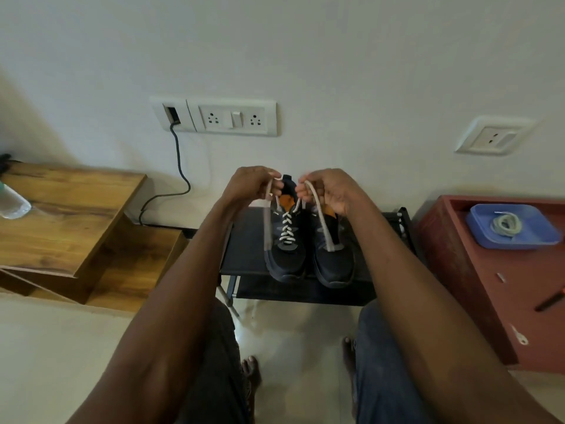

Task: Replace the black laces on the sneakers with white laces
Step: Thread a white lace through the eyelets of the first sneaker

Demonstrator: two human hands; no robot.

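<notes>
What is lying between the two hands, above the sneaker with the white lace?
In the head view, between the left hand and the right hand shows the sneaker's dark tongue and orange lining; the white lace ends rise to each hand.

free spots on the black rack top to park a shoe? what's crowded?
Bare patch on the black rack left of the left sneaker, out to the rack's left edge. A narrower strip right of the right sneaker. The middle is crowded: both sneakers side by side, left hand and right hand holding the white lace ends above them.
</notes>
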